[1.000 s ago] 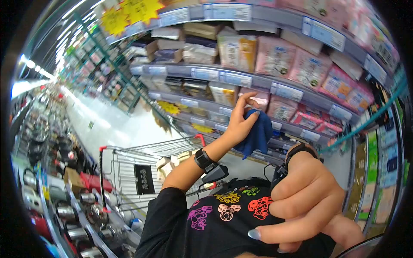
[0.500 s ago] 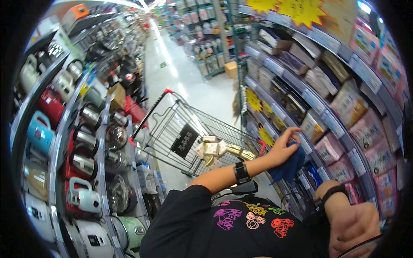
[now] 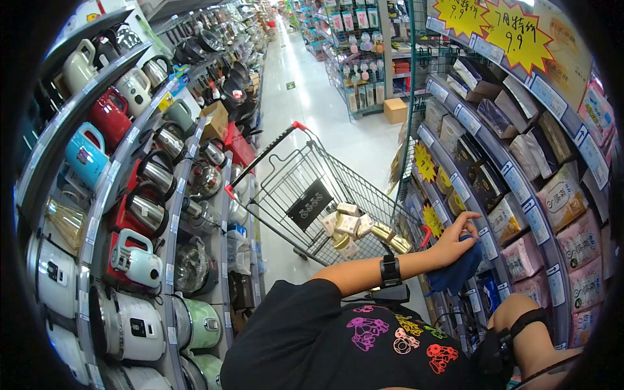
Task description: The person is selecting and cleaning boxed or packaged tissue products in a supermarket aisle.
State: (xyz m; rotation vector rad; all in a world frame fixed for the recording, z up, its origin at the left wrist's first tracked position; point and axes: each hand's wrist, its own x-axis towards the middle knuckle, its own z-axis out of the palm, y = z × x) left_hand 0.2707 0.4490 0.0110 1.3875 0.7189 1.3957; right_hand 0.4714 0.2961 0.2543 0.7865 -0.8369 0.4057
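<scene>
My left hand (image 3: 454, 246), reaching out to the right with a black band on its wrist, has its fingers bent over a dark blue cloth (image 3: 455, 272). The cloth hangs beside the right-hand shelves, below the fingers. My right arm, wearing a black strap, is bent at the lower right; only part of my right hand (image 3: 545, 361) shows, and its fingers are hidden. Just beyond my left forearm stands a wire shopping cart (image 3: 279, 174) with a black sign (image 3: 309, 205). Inside it lie several cream and gold boxes (image 3: 348, 225).
Left shelves hold kettles, such as a blue one (image 3: 86, 155), rice cookers (image 3: 138, 327) and pans (image 3: 235, 88). On the right shelves (image 3: 528, 208) are pink packs (image 3: 580, 244) beneath yellow price signs (image 3: 518, 34). A cardboard box (image 3: 394, 111) stands on the aisle floor (image 3: 296, 62).
The view has shifted, so the cart and shelves appear farther right and sharper. My left hand still holds the blue cloth. Less of my right hand shows at the lower right.
</scene>
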